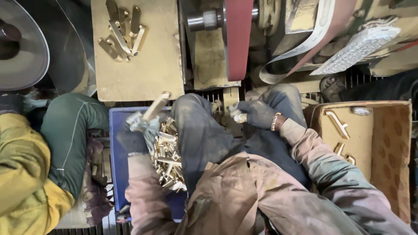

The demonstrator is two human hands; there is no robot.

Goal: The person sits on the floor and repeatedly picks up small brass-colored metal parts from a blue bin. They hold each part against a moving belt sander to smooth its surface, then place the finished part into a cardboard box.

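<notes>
Gripping a brass handle (156,105) in my gloved left hand (138,130) above the blue crate (116,143) of brass pieces (167,159) at seven o'clock, I see my right hand (254,114) closed on a small brass piece (240,118) at centre.

Beyond the left hand (138,130) and its held brass piece (157,105), passage is blocked by the dusty board (148,74) (already carrying brass handles (122,35)). Beneath it, the blue crate (116,148) is crowded with brass parts (167,161); beside the right hand (257,114), the sanding belt (238,39) stands close.
</notes>
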